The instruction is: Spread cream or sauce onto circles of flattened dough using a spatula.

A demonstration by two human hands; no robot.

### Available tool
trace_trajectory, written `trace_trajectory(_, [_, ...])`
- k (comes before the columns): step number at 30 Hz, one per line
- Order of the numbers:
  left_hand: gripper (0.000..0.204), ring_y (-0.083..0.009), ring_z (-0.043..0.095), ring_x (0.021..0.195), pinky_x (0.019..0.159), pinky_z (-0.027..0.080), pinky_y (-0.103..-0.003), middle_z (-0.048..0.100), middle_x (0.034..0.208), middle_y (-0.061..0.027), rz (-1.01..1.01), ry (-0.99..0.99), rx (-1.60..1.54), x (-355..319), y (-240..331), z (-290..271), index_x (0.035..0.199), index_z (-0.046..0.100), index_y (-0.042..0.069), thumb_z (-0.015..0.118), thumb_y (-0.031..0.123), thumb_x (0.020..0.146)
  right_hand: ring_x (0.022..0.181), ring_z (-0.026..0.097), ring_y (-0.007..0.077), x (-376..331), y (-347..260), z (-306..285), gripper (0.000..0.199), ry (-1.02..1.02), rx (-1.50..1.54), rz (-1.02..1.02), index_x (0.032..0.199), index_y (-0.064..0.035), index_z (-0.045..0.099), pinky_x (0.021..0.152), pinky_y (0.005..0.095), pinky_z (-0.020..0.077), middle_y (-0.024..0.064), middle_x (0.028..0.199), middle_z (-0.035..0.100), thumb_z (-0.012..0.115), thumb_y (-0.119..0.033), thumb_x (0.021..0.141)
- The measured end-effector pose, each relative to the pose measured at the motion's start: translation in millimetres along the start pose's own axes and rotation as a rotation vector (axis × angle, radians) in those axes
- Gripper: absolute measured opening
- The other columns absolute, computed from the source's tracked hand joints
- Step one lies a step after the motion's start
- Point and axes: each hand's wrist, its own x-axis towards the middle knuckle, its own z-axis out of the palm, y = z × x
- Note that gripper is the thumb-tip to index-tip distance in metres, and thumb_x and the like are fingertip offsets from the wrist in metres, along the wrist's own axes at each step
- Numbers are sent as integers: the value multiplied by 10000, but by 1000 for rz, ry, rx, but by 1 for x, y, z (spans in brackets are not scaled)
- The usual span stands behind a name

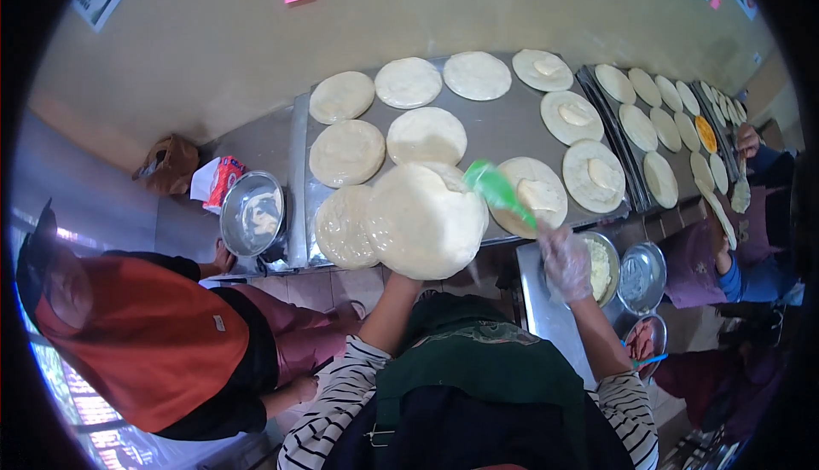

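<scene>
My gloved right hand (566, 265) grips a green tool (489, 182), slanting up and left toward the top right edge of the big dough round (422, 227). My left hand is nearer, hidden under it; I can't tell its grip. Flat rounds (409, 83) lie beyond on the worktop (505, 127).

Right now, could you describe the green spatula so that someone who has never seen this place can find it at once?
Find the large grey table bearing pale dough rounds. Near its front edge, the person's gloved right hand holds the green spatula, its wide end beside the biggest-looking dough round. Its bright green sets it apart from the pale rounds around it.
</scene>
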Motion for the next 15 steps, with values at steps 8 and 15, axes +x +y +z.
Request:
trace_trajectory(8, [611, -220, 475, 1336, 1122, 402, -416, 444, 1487, -105, 46, 1, -40, -18, -8, 5, 1519, 326, 108, 514, 395, 1014, 617, 620, 350, 1, -17, 20, 273, -256, 30, -41, 1198, -136, 646, 527, 467, 490, 141, 773, 586, 633, -196, 932])
trace_trajectory(15, [608, -218, 478, 1333, 1119, 405, -413, 445, 1486, -106, 21, 22, -91, -23, 7, -3, 1519, 327, 107, 515, 391, 1015, 750, 635, 380, 27, -8, 28, 220, -132, 275, 197, 1151, -133, 672, 639, 487, 494, 182, 828, 604, 587, -219, 968])
